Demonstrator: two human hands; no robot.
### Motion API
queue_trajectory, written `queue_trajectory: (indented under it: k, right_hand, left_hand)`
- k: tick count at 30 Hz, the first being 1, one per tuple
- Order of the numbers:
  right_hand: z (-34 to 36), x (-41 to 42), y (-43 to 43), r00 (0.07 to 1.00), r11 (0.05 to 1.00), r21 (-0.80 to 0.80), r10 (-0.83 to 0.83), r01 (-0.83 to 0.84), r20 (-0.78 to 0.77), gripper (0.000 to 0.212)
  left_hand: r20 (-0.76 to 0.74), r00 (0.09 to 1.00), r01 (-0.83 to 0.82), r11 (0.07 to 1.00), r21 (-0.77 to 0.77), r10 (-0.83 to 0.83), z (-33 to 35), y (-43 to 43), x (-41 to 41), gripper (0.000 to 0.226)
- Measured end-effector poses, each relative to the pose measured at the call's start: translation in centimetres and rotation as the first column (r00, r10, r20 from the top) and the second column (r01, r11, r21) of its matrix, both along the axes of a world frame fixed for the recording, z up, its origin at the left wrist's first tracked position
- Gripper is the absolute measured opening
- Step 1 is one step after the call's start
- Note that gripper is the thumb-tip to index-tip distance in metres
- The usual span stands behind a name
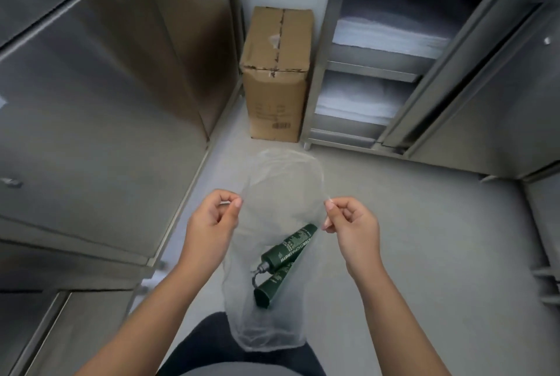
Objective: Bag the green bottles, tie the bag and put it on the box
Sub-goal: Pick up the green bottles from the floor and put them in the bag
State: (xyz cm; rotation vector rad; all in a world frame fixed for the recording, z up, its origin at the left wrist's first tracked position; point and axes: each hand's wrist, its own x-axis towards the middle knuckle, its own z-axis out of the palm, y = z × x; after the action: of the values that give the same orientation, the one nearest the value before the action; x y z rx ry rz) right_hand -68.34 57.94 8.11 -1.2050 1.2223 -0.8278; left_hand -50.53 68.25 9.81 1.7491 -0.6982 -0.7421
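Note:
A clear plastic bag [272,330] hangs in front of me with its mouth held wide. My left hand [212,221] pinches the left rim and my right hand [353,224] pinches the right rim. Two dark green bottles lie inside the bag: one green bottle [288,250] slants with its pump end down-left, and the other green bottle [269,289] lies below it. A tall brown cardboard box [277,72] stands upright on the floor ahead, in the corner between the cabinets, with its taped top bare.
Steel cabinet doors [106,88] line the left side. An open steel shelf unit [378,72] with white folded stacks stands right of the box, its door ajar. Grey floor [409,239] lies between me and the box. My dark trousers show below the bag.

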Motion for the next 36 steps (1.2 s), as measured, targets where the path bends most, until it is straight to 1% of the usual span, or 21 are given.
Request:
queue_trajectory:
  k: [3, 7, 11, 15, 20, 25, 32, 36]
  right_hand:
    - [0.0, -0.8, -2.3, 0.998, 0.998, -0.023, -0.058, 0.058, -0.001, 0.021]
    - [-0.1, -0.9, -4.6, 0.991, 0.990, -0.039, -0.136, 0.136, 0.021, 0.021]
    - [-1.1, 0.1, -7.0, 0.981, 0.981, -0.032, -0.193, 0.194, 0.023, 0.022]
    - [-4.5, 2.2, -10.2, 0.972, 0.973, -0.004, -0.232, 0.232, -0.032, 0.021]
    - [-11.9, 5.8, -14.7, 0.959, 0.962, 0.020, -0.270, 0.273, -0.087, 0.020]
    - [-21.0, 10.0, -18.7, 0.954, 0.955, 0.041, -0.291, 0.294, -0.070, 0.021]
    - [-32.6, 15.8, -23.8, 0.972, 0.972, 0.004, -0.234, 0.234, -0.020, 0.020]
    - [-38.5, 18.4, -26.7, 0.976, 0.976, -0.026, -0.215, 0.216, 0.025, 0.019]
  left_hand:
    - [0.048, 0.994, 0.099, 0.995, 0.011, -0.099, -0.2, -2.8, -1.0, 0.013]
    - [0.036, 0.984, 0.172, 0.985, 0.021, -0.172, -0.6, -6.0, -1.0, 0.012]
    - [-0.001, 0.985, 0.172, 0.985, 0.011, -0.172, -1.9, -9.2, 0.4, 0.015]
    - [-0.044, 0.985, 0.166, 0.986, 0.033, -0.165, -4.7, -12.8, 2.8, 0.015]
    - [-0.021, 0.986, 0.167, 0.984, 0.067, -0.166, -10.9, -18.0, 6.6, 0.015]
    - [0.017, 0.988, 0.155, 0.986, 0.065, -0.156, -19.2, -22.9, 11.0, 0.014]
    - [0.073, 0.994, 0.085, 0.996, -0.031, -0.083, -30.5, -29.0, 17.1, 0.018]
    - [0.138, 0.986, 0.101, 0.992, -0.080, -0.089, -36.2, -31.9, 19.6, 0.019]
